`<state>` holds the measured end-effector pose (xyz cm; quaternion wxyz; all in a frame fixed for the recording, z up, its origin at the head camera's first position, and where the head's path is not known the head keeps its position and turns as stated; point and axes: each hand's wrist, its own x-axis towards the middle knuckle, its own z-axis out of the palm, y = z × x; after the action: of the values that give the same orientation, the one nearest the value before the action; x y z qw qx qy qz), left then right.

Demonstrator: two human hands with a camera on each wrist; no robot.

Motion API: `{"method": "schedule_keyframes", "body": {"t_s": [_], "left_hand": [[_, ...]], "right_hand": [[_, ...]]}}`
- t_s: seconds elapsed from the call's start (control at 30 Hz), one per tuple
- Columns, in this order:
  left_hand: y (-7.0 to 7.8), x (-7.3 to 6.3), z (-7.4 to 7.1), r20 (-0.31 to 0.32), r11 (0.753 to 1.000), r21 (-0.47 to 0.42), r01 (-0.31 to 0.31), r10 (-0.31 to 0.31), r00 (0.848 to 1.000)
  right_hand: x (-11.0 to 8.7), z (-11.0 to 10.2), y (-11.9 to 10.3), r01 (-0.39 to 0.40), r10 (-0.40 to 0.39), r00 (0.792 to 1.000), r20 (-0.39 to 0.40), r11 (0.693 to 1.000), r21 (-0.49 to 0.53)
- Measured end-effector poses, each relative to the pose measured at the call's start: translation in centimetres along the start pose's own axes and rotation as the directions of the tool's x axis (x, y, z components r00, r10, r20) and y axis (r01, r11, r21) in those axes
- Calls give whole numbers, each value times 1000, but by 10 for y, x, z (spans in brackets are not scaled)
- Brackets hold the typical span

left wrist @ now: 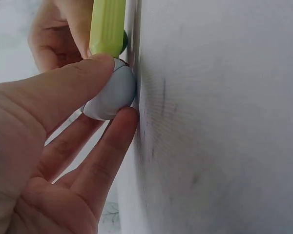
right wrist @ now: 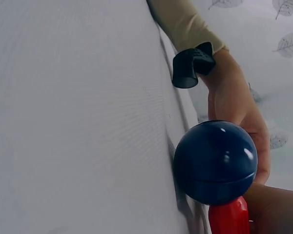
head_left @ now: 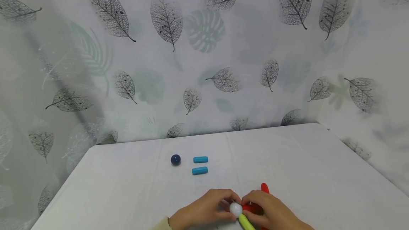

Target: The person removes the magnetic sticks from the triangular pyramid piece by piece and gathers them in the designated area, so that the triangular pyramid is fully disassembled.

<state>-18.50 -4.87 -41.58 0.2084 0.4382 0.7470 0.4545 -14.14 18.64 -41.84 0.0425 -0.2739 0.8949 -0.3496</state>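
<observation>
My left hand pinches a glossy white ball between thumb and fingers, close over the white tabletop. In the left wrist view the thumb lies where a yellow-green rod meets the ball. Seen from the head, that yellow-green rod runs from the ball toward the front edge. My right hand pinches a red rod whose end meets the ball's right side. Another red piece pokes out behind the right hand, which hides most of it. A dark blue ball sits on a red rod's end.
Two short blue rods lie side by side farther back on the table. A loose dark blue ball rests left of them. Leaf-printed curtains stand behind the table. A black wrist mount sits on the left wrist.
</observation>
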Motion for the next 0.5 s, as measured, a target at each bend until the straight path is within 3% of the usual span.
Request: {"method": "schedule_keyframes", "body": {"t_s": [0.13,0.27,0.37,0.43,0.5], "left_hand": [[0,0,1,4,999,-50,9,-9,1000],[0,0,0,12,998,-57,14,-13,1000],[0,0,0,16,999,-48,3,-3,1000],[-1,0,-1,17,999,-39,-11,12,1000],[-1,0,-1,17,999,-34,-25,25,1000]], "right_hand": [[-1,1,0,14,-15,1000,-18,999,-37],[-1,-1,1,20,-21,1000,-18,1000,-13],[-2,-2,2,87,-86,995,-51,996,26],[-2,-1,3,180,-179,977,-115,984,-7],[-2,0,3,267,-273,943,-190,962,-54]]}}
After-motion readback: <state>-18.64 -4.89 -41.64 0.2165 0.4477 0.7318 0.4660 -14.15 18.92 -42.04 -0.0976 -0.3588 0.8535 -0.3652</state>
